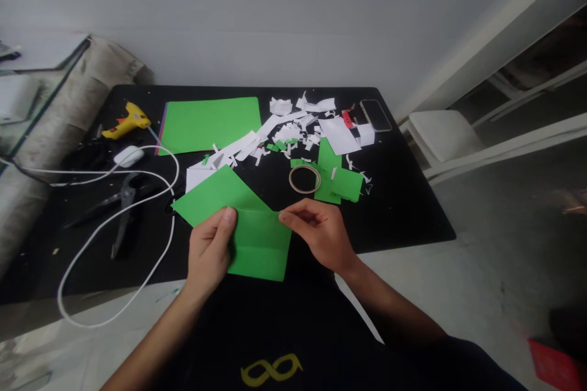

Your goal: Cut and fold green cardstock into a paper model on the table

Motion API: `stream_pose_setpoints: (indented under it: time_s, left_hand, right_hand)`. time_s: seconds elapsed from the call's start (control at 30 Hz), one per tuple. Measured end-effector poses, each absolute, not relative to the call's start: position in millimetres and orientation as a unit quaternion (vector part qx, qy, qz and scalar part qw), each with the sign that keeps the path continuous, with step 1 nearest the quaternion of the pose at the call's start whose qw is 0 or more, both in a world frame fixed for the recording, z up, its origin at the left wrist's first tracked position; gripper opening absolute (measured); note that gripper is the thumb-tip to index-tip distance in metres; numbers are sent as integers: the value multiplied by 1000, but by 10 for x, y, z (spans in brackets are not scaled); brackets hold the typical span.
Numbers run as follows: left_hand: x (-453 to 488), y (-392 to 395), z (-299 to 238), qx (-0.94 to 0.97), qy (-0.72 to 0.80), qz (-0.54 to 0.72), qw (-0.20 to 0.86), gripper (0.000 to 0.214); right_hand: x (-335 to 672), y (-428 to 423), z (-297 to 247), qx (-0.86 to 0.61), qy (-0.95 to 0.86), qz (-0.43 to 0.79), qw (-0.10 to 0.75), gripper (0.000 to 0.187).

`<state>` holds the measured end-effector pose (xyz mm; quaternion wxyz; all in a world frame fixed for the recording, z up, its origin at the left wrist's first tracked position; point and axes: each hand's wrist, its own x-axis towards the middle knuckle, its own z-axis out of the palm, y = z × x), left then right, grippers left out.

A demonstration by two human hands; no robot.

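A folded sheet of green paper is held in both hands above the near edge of a black mat. My left hand grips its left side, thumb pressed on top near the fold. My right hand pinches the paper's right corner between thumb and fingers. The sheet's upper left part is bent back at an angle.
On the mat lie a flat green sheet, white paper scraps, small green pieces, a tape roll, a phone, scissors, a yellow glue gun and a white cable. A white chair stands right.
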<state>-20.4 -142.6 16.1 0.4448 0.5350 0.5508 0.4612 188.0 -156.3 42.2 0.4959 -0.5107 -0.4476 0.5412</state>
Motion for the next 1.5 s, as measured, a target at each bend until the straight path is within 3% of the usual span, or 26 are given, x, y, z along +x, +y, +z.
stream_pose_setpoints:
  time_s: [0.13,0.43,0.63,0.9,1.03,1.17,1.23,1.37,1.5]
  left_hand:
    - [-151,-1396,187,564,557,482,373,37]
    - [-123,-1388,25,623,604,425,259,42]
    - [-121,-1316,64,636,605,405,257,42]
    - [-106,-1076,-50,675,590,306,320,40]
    - [-124,-1063,-91,677,580,273,362,35]
    - [-155,-1129,-119,688,567,253,375,30]
    - [-156,-1144,-166,707,554,262,353,27]
    - [-121,-1096,-324,778,513,259,255,20]
    - [-64,-1021,-406,814,489,244,197,20]
  right_hand:
    - [1867,-1561,391,-516,-438,549,491,21]
    - [1840,-1568,315,-529,-402,586,464,28]
    - [1845,-1522,290,-525,-373,620,449,33]
    - [1977,-1451,79,-519,-365,665,394,31]
    - [2051,-1411,-56,-528,-357,652,411,35]
    - [2148,-1391,-173,-554,-361,611,434,38]
    - [2192,-1413,-216,-587,-403,568,414,32]
    - [2203,-1512,-235,-670,-555,359,337,9]
    - [2095,-1559,-258,-624,-702,169,297,40]
